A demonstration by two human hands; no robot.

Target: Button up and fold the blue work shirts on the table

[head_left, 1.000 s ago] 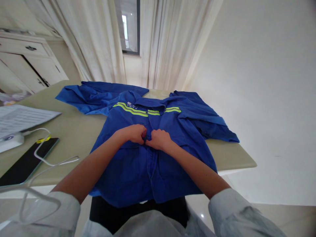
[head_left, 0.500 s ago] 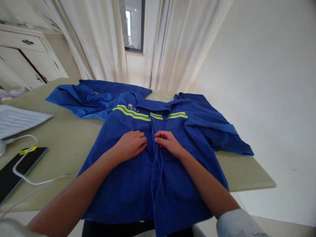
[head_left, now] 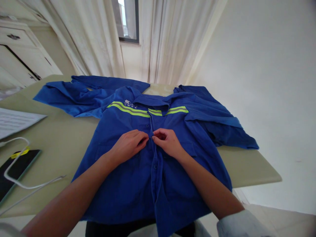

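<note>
A blue work jacket [head_left: 118, 194] with yellow-green and grey reflective stripes lies face up, collar away from me, its sleeves spread to both sides. At the middle of its front, my left hand [head_left: 130, 144] pinches the button edge, fingertips pressed together. Facing it, my right hand [head_left: 168, 141] pinches the edge of the front flap between thumb and forefinger. The fingertips of both hands nearly meet there. Above them shows one button [head_left: 147, 126], and another button [head_left: 155, 167] sits lower on the placket. Whatever lies right between the fingertips is too small to make out.
The jacket lies on a pale green table [head_left: 61, 141]. To the left are a printed sheet [head_left: 19, 120], a dark phone [head_left: 22, 168] with a yellow tag, and a white cable [head_left: 27, 187]. Curtains [head_left: 93, 36] and a white wall [head_left: 266, 82] stand behind and right.
Both hands have drawn closer together at the jacket's front edges, the left moving right toward the right hand's fingertips. The view has shifted slightly.
</note>
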